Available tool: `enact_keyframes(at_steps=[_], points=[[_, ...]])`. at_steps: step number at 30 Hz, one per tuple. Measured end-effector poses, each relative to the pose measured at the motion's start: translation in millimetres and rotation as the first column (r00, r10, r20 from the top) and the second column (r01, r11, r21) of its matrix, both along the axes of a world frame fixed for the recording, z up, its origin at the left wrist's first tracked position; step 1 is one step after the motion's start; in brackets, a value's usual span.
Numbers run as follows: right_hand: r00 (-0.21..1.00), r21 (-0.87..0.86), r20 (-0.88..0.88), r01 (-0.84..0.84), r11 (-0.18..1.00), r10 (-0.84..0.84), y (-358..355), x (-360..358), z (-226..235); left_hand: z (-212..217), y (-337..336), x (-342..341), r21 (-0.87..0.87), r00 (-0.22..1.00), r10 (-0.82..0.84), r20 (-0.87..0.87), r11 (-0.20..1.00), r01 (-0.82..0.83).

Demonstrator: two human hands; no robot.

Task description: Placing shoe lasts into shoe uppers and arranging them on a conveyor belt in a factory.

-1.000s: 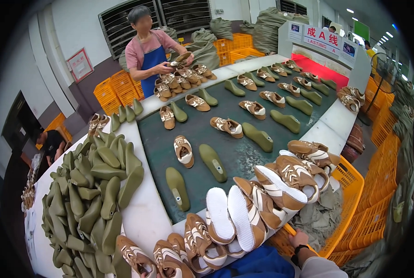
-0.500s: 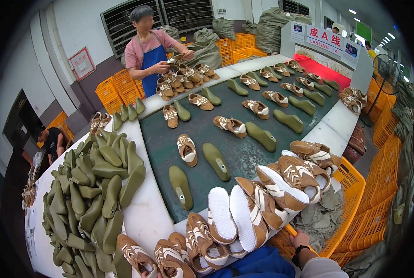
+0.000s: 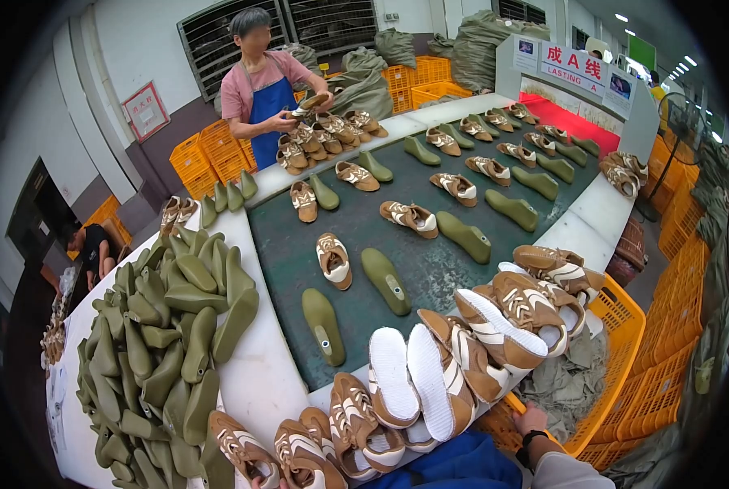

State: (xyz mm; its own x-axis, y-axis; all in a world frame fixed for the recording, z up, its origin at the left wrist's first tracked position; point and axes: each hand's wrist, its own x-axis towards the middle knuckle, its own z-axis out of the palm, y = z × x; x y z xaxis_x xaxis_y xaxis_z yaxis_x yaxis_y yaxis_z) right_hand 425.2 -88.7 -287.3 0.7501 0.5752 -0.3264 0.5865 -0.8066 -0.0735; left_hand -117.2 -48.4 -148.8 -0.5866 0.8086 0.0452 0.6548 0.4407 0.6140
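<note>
My right hand [image 3: 531, 420] is closed on the near rim of an orange plastic crate [image 3: 625, 391] at lower right; grey-green cloth lies inside. Only fingertips of my left hand [image 3: 257, 482] show at the bottom edge, closed at the heel of a brown sneaker [image 3: 244, 447] with white stripes; the rest is out of frame. Beside it runs a row of similar sneakers [image 3: 356, 420] along the table's near edge, a few tipped with white soles [image 3: 394, 383] showing. On the dark green belt [image 3: 299, 253], sneakers and olive-green shoe lasts [image 3: 385, 281] lie in rows.
Olive-green lasts are heaped [image 3: 160, 342] on the white tabletop [image 3: 250, 359] at left. Across the belt, a person in a blue apron [image 3: 270, 106] handles a sneaker above a sneaker pile [image 3: 323, 138]. Orange crates [image 3: 658, 359] stack at right; a fan [image 3: 676, 130] stands behind.
The lasts and sneakers on the belt have shifted slightly away and to the right. The person opposite has turned the sneaker in their hands. My hands stay in place.
</note>
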Motion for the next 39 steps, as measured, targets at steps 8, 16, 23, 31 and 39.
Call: enact_keyframes(at_steps=[8, 16, 23, 31, 39], points=[[0.999, 0.029, 0.029, -0.015, 0.999, 0.014, -0.9, -1.2, -0.3, -15.6, -2.7, -7.5, 0.029, 0.999, 0.021, -0.038, 0.999, -0.02], [1.0, 0.028, 0.026, -0.001, 1.0, 0.0, -2.2, -0.1, -2.9, -18.1, -2.0, -8.4, 0.023, 0.995, 0.027, -0.096, 0.999, -0.025], [1.0, 0.038, 0.021, -0.015, 0.999, 0.014, -0.5, -1.3, 2.0, -22.5, -1.7, -11.1, 0.027, 0.996, -0.006, -0.093, 1.0, 0.009], [0.999, 0.054, 0.033, -0.023, 0.998, 0.022, -6.0, 2.2, -4.4, -33.3, 1.6, -15.8, 0.193, 0.987, -0.125, 0.097, 0.976, 0.104], [1.0, 0.01, -0.005, -0.014, 1.0, 0.014, -2.2, 0.5, 0.4, -33.9, -1.4, -14.4, 0.171, 0.995, -0.092, 0.047, 0.982, 0.082]])
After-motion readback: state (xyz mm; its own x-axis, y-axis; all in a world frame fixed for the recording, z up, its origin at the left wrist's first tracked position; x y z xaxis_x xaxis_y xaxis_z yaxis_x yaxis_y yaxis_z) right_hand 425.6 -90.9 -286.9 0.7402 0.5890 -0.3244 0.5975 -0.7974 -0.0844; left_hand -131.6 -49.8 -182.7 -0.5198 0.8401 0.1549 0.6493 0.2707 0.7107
